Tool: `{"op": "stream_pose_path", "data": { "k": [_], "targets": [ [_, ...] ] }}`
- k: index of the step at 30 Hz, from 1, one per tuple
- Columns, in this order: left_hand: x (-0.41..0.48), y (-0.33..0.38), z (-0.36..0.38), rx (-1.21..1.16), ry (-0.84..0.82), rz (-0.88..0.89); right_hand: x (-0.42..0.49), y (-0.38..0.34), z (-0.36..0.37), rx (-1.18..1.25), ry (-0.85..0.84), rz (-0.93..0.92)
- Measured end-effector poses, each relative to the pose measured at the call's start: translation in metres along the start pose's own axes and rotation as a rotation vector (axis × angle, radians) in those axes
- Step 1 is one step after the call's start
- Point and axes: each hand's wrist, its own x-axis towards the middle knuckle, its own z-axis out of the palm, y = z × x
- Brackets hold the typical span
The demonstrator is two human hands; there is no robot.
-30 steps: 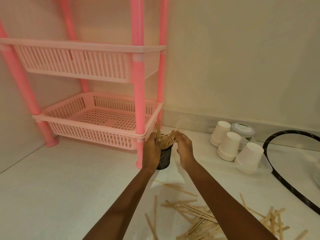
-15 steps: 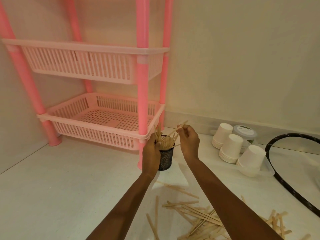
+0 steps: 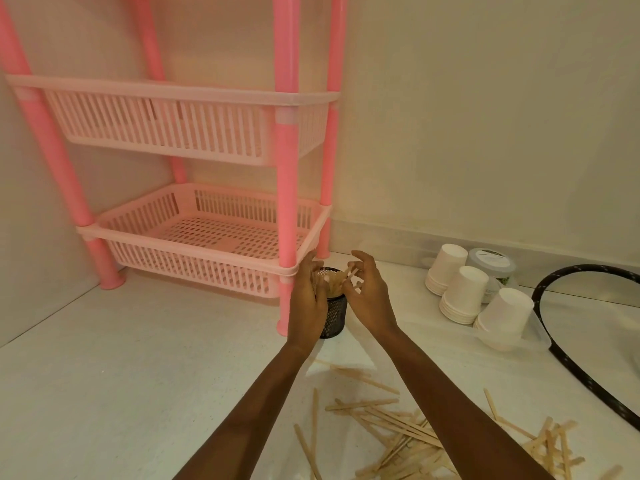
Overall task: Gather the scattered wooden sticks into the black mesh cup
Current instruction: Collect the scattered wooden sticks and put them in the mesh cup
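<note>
The black mesh cup point(image 3: 335, 318) stands on the white surface beside the pink rack's front leg, with several wooden sticks point(image 3: 335, 283) upright inside it. My left hand point(image 3: 307, 303) is wrapped around the cup's left side. My right hand point(image 3: 367, 295) hovers at the cup's right rim with its fingers spread, fingertips against the stick tips. Several loose sticks point(image 3: 398, 433) lie scattered near the bottom of the view, partly hidden under my right forearm, and a second cluster point(image 3: 554, 445) lies at the bottom right.
A pink two-tier rack point(image 3: 287, 188) with slotted baskets stands just behind the cup. Stacks of white paper cups point(image 3: 464, 292) and a lidded tub point(image 3: 491, 263) lie to the right. A black hoop point(image 3: 568, 368) curves along the right edge. Walls close off the back and left.
My right hand has come down from above the cup and spread its fingers at the rim; the stick it held up now sits among those in the cup. My left hand stays on the cup.
</note>
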Motion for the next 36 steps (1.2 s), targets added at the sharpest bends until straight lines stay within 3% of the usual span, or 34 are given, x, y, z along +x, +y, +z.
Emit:
{"op": "stream_pose_path", "data": {
  "k": [6, 10, 14, 18, 21, 24, 36],
  "targets": [
    [0.003, 0.001, -0.001, 0.007, 0.005, 0.043, -0.014, 0.007, -0.002, -0.196, -0.060, -0.111],
    [0.001, -0.009, -0.003, 0.222, -0.064, 0.030, -0.021, 0.017, -0.001, -0.390, -0.099, -0.148],
    [-0.003, -0.010, -0.001, 0.543, -0.112, 0.122, -0.019, 0.022, -0.003, -0.431, -0.131, -0.119],
    [-0.006, -0.003, -0.001, 0.589, -0.082, 0.229, -0.022, 0.019, -0.003, -0.392, -0.075, -0.104],
    [-0.004, -0.009, -0.002, 0.782, -0.213, 0.332, -0.027, 0.018, -0.002, -0.349, -0.008, -0.156],
    [-0.002, -0.023, -0.003, 0.895, -0.342, 0.236, -0.030, 0.020, -0.001, -0.445, -0.059, -0.217],
    [0.001, -0.024, 0.001, 0.860, -0.349, 0.215, -0.012, 0.017, -0.006, -0.444, -0.287, 0.019]
  ]
}}
